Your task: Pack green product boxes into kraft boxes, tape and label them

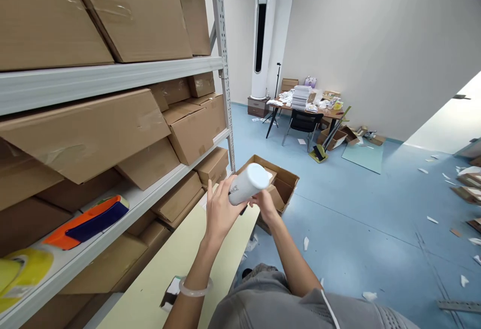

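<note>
The left hand point(220, 213) cupped the white tube point(248, 184) from behind, fingers half spread, while the right hand point(265, 203) gripped its lower end. The tube hung tilted above the table point(176, 264) edge, before an open carton point(287, 185). Its smooth wall likely called for a snug two-handed grip.
</note>
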The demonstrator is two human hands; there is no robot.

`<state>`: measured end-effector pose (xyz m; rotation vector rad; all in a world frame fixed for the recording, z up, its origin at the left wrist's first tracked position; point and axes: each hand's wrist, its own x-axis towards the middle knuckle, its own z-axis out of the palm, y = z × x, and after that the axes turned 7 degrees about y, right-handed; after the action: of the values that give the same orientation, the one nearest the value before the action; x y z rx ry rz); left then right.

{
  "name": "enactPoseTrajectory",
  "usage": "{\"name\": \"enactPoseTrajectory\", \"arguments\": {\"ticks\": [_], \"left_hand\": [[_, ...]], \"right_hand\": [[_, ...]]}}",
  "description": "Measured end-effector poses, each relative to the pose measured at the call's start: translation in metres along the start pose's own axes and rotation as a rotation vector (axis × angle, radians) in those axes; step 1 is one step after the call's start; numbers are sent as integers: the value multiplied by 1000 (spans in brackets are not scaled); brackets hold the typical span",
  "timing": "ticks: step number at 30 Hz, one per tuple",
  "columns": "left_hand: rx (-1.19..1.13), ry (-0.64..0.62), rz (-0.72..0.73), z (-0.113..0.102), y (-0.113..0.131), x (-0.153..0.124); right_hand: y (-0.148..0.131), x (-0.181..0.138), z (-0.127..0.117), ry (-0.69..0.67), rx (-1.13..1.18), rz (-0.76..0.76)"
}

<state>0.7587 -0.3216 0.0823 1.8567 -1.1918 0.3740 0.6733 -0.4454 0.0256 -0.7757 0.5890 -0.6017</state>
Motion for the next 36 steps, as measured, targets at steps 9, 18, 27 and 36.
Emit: {"name": "enactPoseTrajectory", "arguments": {"ticks": [9,18,27,36], "left_hand": [[288,-74,212,-7,0,-12],[273,-76,117,-19,-15,-14],[-23,-346,-177,-28,-4,-16],[-998,-819,-828,-23,-11,-24]], "right_hand": [[-51,-26,-3,-138,-292,-427],[-48,-32,0,-269,-429,-398],[-52,-31,-8,-338,-375,-345],[-43,-28,-6,-388,-205,-292]]}}
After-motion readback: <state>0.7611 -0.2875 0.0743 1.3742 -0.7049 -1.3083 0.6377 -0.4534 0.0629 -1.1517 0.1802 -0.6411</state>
